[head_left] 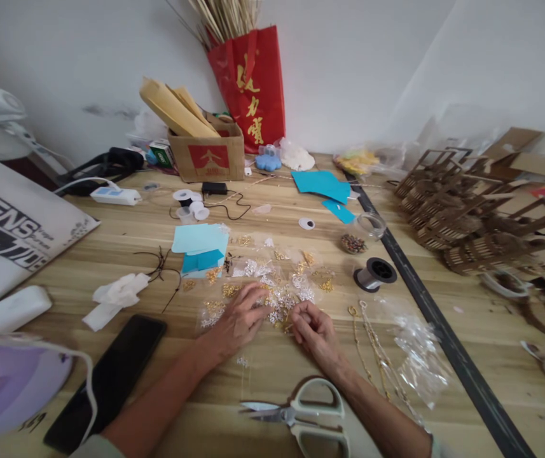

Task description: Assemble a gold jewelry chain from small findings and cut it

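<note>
Pale wall [348, 83] backs the wooden desk [219, 407] crossed by 1 black strip [475, 376]; left hand [241, 318] half-spread at metal bits [282, 304], right hand [314, 327] curled; pinching what, I cannot tell.

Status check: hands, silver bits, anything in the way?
Left hand at silver bits, right hand curled beside them; grips unclear. Bits loose in a pile. Scissors nearer camera, not between hands and pile.

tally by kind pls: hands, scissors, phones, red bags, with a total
Hands: 2, the left hand and the right hand
Scissors: 1
Black phone: 1
Red bag: 1
Total: 5
Small gold and silver pieces are too tiny to count, so left out.
</note>
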Available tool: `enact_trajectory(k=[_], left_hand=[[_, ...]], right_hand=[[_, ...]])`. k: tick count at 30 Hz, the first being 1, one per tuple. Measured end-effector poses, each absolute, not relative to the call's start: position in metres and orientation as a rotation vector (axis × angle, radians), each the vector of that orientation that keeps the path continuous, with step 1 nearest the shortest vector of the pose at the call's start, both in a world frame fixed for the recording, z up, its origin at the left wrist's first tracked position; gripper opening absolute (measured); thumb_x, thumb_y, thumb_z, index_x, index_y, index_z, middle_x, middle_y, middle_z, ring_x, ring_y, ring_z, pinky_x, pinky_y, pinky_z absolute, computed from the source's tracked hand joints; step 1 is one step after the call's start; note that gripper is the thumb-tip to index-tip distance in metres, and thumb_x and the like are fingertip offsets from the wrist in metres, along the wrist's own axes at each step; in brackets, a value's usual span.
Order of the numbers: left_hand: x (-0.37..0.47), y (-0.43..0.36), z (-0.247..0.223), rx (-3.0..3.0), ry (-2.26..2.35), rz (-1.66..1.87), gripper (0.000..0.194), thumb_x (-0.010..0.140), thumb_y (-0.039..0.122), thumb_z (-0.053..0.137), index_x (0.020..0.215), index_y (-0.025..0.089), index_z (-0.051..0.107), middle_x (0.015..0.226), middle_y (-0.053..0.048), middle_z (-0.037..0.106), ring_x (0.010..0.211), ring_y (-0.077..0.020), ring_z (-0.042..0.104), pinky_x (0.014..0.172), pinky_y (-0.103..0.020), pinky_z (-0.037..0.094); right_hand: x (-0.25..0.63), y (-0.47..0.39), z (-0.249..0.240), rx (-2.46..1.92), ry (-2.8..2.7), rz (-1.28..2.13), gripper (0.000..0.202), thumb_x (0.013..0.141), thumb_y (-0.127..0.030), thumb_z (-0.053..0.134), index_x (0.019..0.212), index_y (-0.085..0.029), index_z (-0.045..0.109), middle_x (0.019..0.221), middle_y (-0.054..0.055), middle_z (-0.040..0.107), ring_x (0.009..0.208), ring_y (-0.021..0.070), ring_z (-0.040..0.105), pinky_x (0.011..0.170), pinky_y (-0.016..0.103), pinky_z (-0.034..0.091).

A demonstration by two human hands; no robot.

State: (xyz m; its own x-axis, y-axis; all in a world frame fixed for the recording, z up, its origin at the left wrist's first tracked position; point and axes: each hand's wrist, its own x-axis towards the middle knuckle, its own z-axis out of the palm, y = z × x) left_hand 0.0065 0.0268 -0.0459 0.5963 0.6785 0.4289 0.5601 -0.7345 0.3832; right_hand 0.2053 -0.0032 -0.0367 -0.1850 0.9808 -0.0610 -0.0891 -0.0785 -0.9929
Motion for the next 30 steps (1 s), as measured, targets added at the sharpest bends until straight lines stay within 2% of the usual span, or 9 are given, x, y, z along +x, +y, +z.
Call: enact_trajectory(k=[14,19,30], left_hand=[[0.010,0.020,-0.041,2.649,0.925,0.729,0.021,0.085,0.009,0.054,0.095,0.019,0.070,0.122,-0.010,0.056,0.127,-0.0279,0.037,0.103,-0.049,0.041],[0.009,0.022,-0.042,2.631,0.933,0.747,0.021,0.084,0.006,0.054,0.092,0.017,0.069,0.120,-0.011,0.057,0.127,-0.0273,0.038,0.103,-0.048,0.042],[0.026,0.019,-0.043,2.591,0.982,0.876,0.019,0.090,0.012,0.051,0.088,0.016,0.069,0.108,-0.010,0.061,0.121,-0.0251,0.043,0.099,-0.044,0.046]], right_hand=[[0.206,-0.003,-0.038,-1.088,-1.236,1.436,0.033,0.084,-0.048,0.060,0.076,-0.018,0.050,0.044,-0.009,0.042,0.036,0.0047,0.028,0.037,0.018,0.019],[0.207,-0.003,-0.039,-1.077,-1.210,1.453,0.033,0.083,-0.049,0.061,0.076,-0.018,0.050,0.044,-0.010,0.042,0.036,0.0045,0.027,0.036,0.017,0.019],[0.209,-0.002,-0.043,-1.052,-1.100,1.498,0.032,0.082,-0.047,0.063,0.077,-0.019,0.050,0.043,-0.010,0.040,0.034,0.0038,0.025,0.034,0.016,0.016]])
